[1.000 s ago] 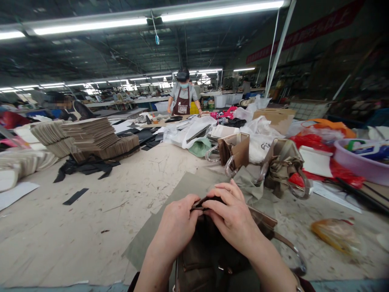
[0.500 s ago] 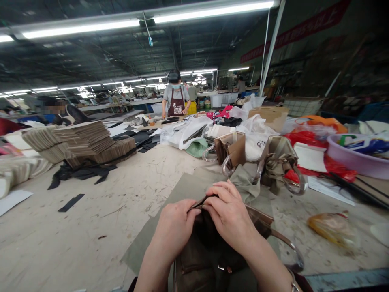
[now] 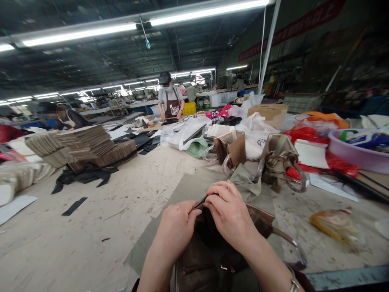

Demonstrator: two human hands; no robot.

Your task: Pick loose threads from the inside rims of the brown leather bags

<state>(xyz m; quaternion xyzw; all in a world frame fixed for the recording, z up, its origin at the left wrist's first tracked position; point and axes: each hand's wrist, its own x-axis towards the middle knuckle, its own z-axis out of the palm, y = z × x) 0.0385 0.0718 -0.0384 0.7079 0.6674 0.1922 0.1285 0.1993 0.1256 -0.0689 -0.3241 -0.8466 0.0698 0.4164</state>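
Observation:
A dark brown handbag (image 3: 196,259) lies in front of me on a grey-green sheet (image 3: 146,247). Its far edge is pinched between the thumb and fingers of my left hand (image 3: 178,221). Close beside it, my right hand (image 3: 226,211) grips the same edge with bent fingers. The bag's interior between my wrists is dark and hard to make out. A curved handle (image 3: 293,245), partly in clear wrapping, sticks out on the right. A small metal fitting (image 3: 227,268) shows on the bag near my right forearm.
Two more bags, one brown (image 3: 237,150) and one olive (image 3: 281,158), stand beyond my hands. At left are stacked brown pieces (image 3: 88,144) and black strips (image 3: 74,206). A yellowish plastic packet (image 3: 331,223) and a lilac basin (image 3: 358,156) lie right. A co-worker (image 3: 171,101) stands across the table.
My hands keep their grip on the bag's edge, almost unmoved. The view has shifted slightly. The co-worker across the table has lowered their head and leaned a little to the left.

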